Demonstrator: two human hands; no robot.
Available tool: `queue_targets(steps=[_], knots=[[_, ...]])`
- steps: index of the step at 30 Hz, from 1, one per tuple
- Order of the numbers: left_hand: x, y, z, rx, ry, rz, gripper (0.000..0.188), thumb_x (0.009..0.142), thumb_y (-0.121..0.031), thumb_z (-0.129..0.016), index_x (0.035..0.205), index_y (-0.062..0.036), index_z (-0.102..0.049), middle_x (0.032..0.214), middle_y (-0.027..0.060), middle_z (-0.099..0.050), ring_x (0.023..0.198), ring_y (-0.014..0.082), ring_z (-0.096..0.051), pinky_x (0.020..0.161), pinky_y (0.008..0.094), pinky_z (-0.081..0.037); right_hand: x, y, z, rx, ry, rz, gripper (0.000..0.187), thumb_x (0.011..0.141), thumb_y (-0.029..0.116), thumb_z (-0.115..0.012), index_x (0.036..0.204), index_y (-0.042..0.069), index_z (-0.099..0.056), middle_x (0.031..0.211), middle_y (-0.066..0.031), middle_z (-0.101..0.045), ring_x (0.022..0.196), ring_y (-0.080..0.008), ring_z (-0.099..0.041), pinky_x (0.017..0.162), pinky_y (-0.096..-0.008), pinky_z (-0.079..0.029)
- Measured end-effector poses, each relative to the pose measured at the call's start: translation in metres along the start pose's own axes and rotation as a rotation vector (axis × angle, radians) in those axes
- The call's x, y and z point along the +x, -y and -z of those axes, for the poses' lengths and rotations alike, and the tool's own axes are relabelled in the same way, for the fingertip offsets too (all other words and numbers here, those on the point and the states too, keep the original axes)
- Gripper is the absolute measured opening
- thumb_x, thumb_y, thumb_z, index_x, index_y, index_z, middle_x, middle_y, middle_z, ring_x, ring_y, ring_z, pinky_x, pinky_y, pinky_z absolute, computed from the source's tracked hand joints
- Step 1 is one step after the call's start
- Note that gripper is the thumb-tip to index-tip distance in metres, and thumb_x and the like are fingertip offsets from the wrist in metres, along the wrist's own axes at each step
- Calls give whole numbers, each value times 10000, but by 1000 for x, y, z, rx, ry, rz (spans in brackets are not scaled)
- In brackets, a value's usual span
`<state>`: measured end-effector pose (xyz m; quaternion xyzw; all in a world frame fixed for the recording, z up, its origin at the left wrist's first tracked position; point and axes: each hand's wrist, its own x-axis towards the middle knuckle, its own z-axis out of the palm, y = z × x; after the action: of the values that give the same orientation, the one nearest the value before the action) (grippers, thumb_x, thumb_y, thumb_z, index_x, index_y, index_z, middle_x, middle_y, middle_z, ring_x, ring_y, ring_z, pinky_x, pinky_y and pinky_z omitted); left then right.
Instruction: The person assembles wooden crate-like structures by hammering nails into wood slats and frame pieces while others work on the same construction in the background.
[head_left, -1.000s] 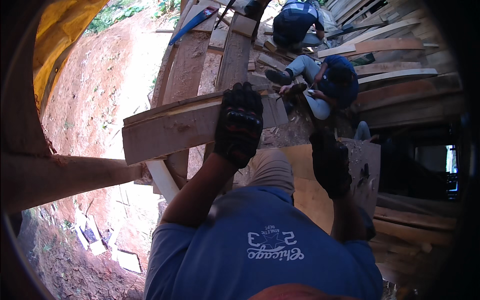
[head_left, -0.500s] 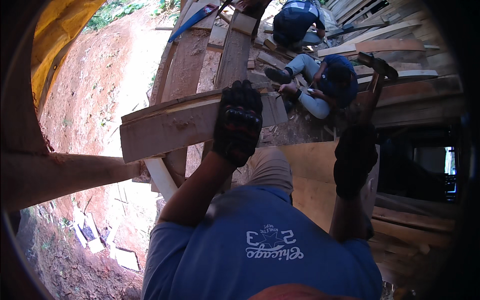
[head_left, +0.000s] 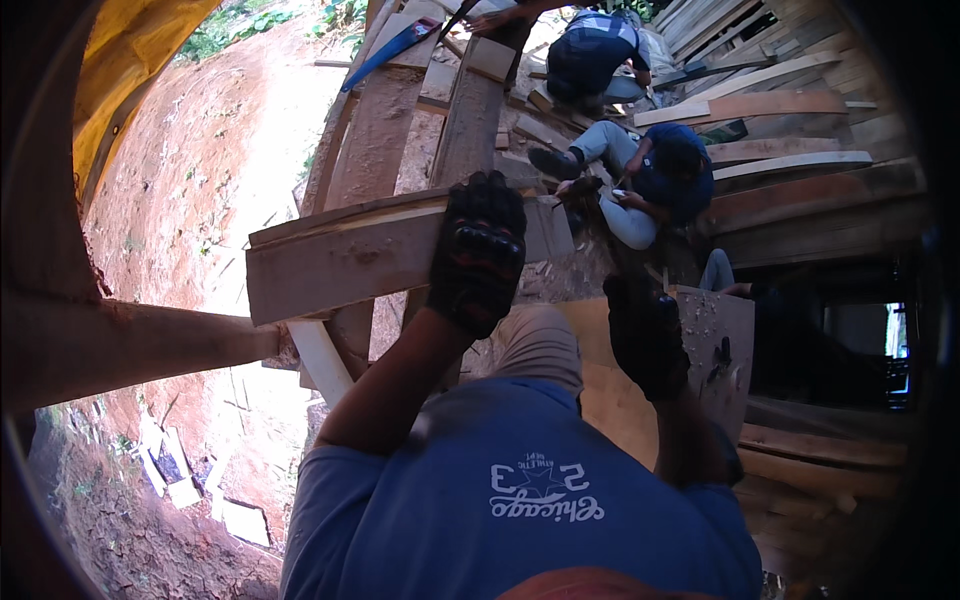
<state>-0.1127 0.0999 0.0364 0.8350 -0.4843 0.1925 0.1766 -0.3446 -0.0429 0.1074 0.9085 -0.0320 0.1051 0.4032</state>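
My left hand (head_left: 478,255), in a black glove with a hard knuckle guard, is closed over the top edge of a thick wooden board (head_left: 345,262). The board slants a little upward to the right and has a rough strip along its upper edge. My right hand (head_left: 648,335), also gloved in black, is wrapped round the handle of a hammer (head_left: 613,240). The hammer's dark head is at or close to the board's right end; whether they touch I cannot tell.
Long planks (head_left: 375,140) run away behind the board, with a blue-bladed saw (head_left: 395,52) on them. A person sits just beyond my hammer; another crouches farther back. A wooden post (head_left: 150,350) juts in from the left. Stacked planks (head_left: 800,200) lie to the right.
My right hand has swung the hammer down and to the left, from raised at the right to the board's right end. My left hand stays on the board, which has barely shifted.
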Motion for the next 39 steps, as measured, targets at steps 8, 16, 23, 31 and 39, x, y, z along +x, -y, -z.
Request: queue_targets(steps=[8,16,23,31,39], knots=[[-1,3,-1,-23,-38,18,475,911,-185,-598,1330,39,-589,1380,250,-611,1340,393,-564,1168,513,-416,22,-19,21,796,-14,-629,299,1026,119,-638,1306,13,-639,1144,-135,-702,892,-260,-694,725,-410,-533],[-1,5,1,-18,-49,-5,420,921,-170,-596,1291,31,-592,1348,253,-621,1298,385,-591,1143,499,-440,9,-31,14,860,-11,-663,273,1018,60,-605,1285,40,-660,1127,-132,-692,854,-224,-680,683,-403,-532],[0,1,-2,-36,99,22,520,972,-191,-558,1420,72,-551,1492,295,-553,1429,440,-504,1230,551,-354,18,-13,16,435,20,-224,292,1088,192,-555,1346,61,-600,1198,-145,-663,880,-181,-670,685,-370,-530],[1,1,-1,-54,83,2,510,971,-184,-553,1409,78,-559,1486,300,-556,1414,451,-514,1226,556,-359,6,-17,15,1215,-98,-816,291,1084,133,-581,1363,56,-610,1050,-83,-712,794,-196,-660,691,-335,-532],[0,4,4,-65,43,10,500,944,-195,-588,1380,51,-574,1475,267,-568,1417,406,-513,1220,525,-364,12,-16,11,985,-68,-668,211,1110,168,-558,1280,79,-644,959,-38,-666,730,-168,-609,605,-330,-471]])
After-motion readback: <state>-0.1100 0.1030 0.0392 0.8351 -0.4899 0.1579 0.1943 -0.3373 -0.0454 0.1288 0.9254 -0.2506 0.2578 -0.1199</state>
